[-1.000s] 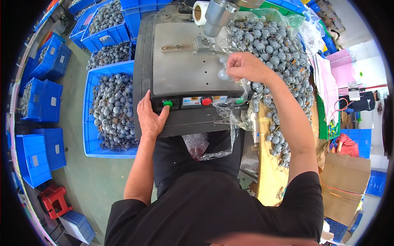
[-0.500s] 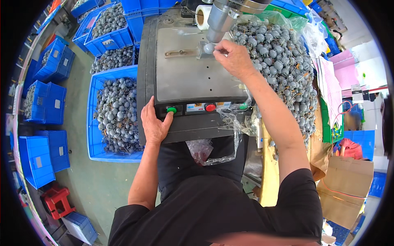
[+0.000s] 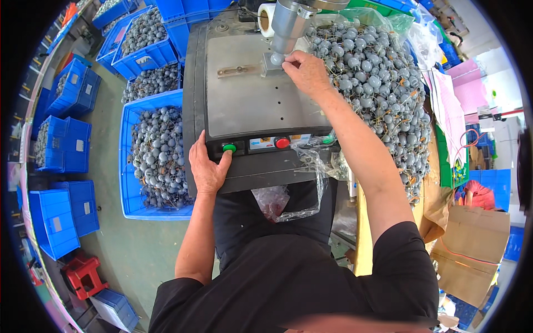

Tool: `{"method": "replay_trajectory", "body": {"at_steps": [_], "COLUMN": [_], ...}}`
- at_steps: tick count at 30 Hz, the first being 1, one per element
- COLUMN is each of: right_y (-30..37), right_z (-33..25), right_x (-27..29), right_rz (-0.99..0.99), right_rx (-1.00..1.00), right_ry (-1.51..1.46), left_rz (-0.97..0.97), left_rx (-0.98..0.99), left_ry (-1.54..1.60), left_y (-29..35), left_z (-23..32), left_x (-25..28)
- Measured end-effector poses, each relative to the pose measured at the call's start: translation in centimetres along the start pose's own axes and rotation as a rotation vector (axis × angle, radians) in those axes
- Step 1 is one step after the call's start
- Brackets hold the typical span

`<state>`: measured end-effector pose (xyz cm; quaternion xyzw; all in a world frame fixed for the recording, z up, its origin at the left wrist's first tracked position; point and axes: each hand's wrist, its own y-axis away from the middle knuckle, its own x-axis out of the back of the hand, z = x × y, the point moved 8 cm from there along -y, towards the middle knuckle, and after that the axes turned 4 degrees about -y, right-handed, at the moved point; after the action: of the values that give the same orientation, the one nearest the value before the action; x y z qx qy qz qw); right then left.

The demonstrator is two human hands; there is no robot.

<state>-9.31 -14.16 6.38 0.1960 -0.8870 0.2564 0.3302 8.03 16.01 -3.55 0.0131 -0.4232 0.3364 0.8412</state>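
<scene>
My left hand (image 3: 207, 167) lies on the front left corner of a machine, its fingers stretched along the edge. Its thumb rests at a green push button (image 3: 229, 147). At the far side of the metal plate (image 3: 244, 111), a smooth grey ball (image 3: 276, 59) sits at a small metal block (image 3: 268, 67). My right hand (image 3: 307, 71) is closed in a pinch at the ball's right side; the exact contact between the fingertips is partly hidden. Right above the ball stands the silvery cylindrical head (image 3: 287, 30) of the machine.
A large heap of grey balls with thin wires (image 3: 372, 83) lies right of the machine. Blue crates (image 3: 123, 183) of similar balls stand on the left. A red button (image 3: 282, 142) is on the front panel. Plastic film (image 3: 313, 177) hangs from the front edge.
The view has shifted slightly. My right hand stays pinched at the ball, its fingers a little more curled. My left hand keeps its place at the green button.
</scene>
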Motion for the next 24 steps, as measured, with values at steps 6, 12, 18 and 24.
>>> {"method": "replay_trajectory", "body": {"at_steps": [6,12,18,24], "right_y": [-0.4,5.2,7.1,9.7], "right_z": [0.5,-1.2,4.2,-4.4], "right_x": [0.3,5.9,9.0,4.4], "right_rz": [-0.042,0.194,0.055,0.049], "right_rx": [-0.027,0.303,-0.303,-0.422], "right_ry": [0.105,0.722,-0.096,-0.711], "left_rz": [0.018,0.016,0.024,0.028], "left_rx": [-0.011,-0.013,-0.025,-0.04], "left_ry": [0.008,0.03,0.017,0.032], "left_y": [-0.1,0.0,0.0,0.0], "left_z": [-0.1,0.0,0.3,-0.3], "left_x": [0.0,0.1,0.2,-0.3]}}
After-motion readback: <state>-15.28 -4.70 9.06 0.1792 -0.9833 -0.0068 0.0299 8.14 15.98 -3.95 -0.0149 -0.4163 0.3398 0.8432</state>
